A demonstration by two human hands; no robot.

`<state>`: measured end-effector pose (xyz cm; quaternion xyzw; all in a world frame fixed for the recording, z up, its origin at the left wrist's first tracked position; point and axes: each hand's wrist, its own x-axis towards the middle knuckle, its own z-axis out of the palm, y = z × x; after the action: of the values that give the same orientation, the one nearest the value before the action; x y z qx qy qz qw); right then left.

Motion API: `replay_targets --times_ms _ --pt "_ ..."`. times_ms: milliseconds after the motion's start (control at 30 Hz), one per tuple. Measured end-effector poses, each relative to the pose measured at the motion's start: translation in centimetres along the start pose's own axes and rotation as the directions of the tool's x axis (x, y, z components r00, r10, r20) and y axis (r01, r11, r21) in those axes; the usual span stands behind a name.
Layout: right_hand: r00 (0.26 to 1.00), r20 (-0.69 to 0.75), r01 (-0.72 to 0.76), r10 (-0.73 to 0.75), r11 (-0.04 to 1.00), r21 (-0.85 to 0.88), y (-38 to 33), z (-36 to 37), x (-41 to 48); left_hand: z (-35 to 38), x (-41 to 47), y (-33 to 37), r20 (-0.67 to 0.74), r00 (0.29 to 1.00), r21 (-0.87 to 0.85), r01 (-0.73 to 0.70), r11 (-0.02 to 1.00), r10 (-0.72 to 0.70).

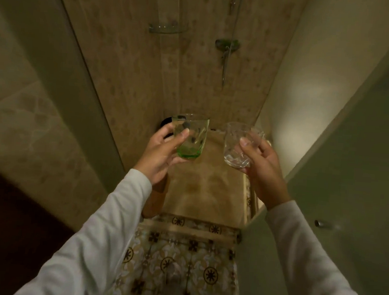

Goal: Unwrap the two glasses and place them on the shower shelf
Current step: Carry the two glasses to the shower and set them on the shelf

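1. While each glass is carried in its own hand, firm grips are called for: the left hand [162, 154] is curled round the green glass [190, 137] with the thumb across its front, and the right hand [261, 166] is wrapped round the clear glass [239, 146] from the side and below.
2. No wrapping is seen on either glass, so the unwrapping is judged done and only the placing is left.
3. Both glasses are held roughly upright, near each other but apart, low in front of the shower. A gap between them should be maintained so that glass is not knocked on glass.
4. The shower shelf [168, 28], a small corner shelf with a rail, is fixed high on the back wall, well apart from the hands. A step forward from the patterned floor tiles [180, 251] is probably needed before it can be reached.
5. One glass should be set down at a time. Its base should be lifted over the rail, lowered flat, and released only once its weight is borne.
6. The mixer tap [227, 45] and its hose are mounted just right of the shelf, and the shower door [349, 182] stands close on the right, so the right arm's path should be drawn wide of both.
7. How much room the shelf offers cannot be told from here, so the first glass is best tucked toward the corner.
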<state>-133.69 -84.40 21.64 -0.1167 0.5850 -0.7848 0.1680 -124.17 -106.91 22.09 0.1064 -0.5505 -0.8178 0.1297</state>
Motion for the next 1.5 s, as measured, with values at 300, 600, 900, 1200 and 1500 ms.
replay_targets --times_ms 300,600,900,1200,1500 --pt "1.000 0.002 0.013 -0.013 0.999 -0.032 -0.9 4.3 14.9 -3.4 16.4 3.0 0.008 0.999 -0.027 0.039 0.999 -0.039" --pt "0.998 -0.066 -0.003 0.003 1.000 -0.003 -0.1 3.4 28.0 -3.4 29.0 3.4 -0.046 0.992 -0.105 0.112 0.988 -0.118" --pt "0.998 -0.041 0.039 -0.041 0.998 -0.039 -1.5 -0.8 44.7 -0.6 45.0 2.4 -0.052 0.996 -0.076 0.064 0.995 -0.068" --pt "0.999 0.047 0.015 -0.010 0.994 -0.110 -7.0 -2.9 61.0 3.6 61.3 5.6 -0.130 0.991 -0.078 0.032 0.996 -0.042" --pt "0.992 0.129 0.026 -0.011 0.992 -0.120 -7.7 -0.1 74.6 0.9 71.8 8.7 -0.148 0.988 -0.110 -0.062 0.992 0.045"
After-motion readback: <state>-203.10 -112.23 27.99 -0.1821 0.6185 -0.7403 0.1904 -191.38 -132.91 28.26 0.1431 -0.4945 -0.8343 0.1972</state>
